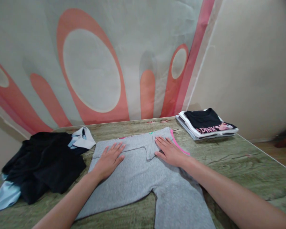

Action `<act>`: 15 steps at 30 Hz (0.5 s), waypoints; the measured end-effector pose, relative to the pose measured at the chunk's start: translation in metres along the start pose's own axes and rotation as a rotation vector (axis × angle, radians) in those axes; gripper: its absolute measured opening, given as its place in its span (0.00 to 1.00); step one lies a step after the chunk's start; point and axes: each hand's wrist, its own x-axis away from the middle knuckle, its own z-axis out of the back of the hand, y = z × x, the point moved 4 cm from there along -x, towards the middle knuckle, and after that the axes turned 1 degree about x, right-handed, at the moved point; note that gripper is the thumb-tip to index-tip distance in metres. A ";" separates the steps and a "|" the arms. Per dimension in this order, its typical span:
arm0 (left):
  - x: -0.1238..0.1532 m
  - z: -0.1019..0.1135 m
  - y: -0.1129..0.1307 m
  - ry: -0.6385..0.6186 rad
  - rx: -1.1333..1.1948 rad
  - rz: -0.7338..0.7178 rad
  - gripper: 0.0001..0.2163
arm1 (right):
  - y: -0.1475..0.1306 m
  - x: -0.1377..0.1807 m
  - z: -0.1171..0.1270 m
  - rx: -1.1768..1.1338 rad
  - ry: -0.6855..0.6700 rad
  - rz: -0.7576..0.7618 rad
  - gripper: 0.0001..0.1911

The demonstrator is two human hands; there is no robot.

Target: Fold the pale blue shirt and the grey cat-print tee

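Note:
A grey top (133, 171) with a pink-trimmed edge lies on the table, its upper part folded over toward me along the far side. My left hand (110, 160) rests palm down on the left part of the cloth, with its fingers spread. Beside the pink trim, my right hand (168, 151) presses flat on a folded flap, fingers stretched out. One grey sleeve runs down toward me and out of the bottom of the picture. Neither hand grips the cloth.
On the left is a loose heap of black clothes (45, 162) with light blue and white pieces. A stack of folded clothes (207, 124), a black printed one on top, stands at the far right of the wood-patterned table (248, 168). A wall with a patterned covering (133, 38) rises behind.

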 end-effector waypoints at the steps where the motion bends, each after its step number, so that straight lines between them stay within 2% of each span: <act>1: 0.002 -0.001 -0.002 0.002 -0.004 0.006 0.26 | 0.000 0.001 0.000 0.005 -0.006 -0.004 0.37; 5: 0.002 -0.001 -0.002 -0.012 -0.002 0.012 0.26 | -0.011 0.006 0.007 0.016 -0.007 0.047 0.35; 9: 0.002 0.000 0.000 -0.019 0.005 0.019 0.26 | -0.030 0.011 0.006 -0.025 -0.109 0.184 0.36; 15: 0.004 -0.001 0.000 -0.011 0.004 0.023 0.26 | -0.041 0.009 0.010 -0.047 -0.178 0.181 0.36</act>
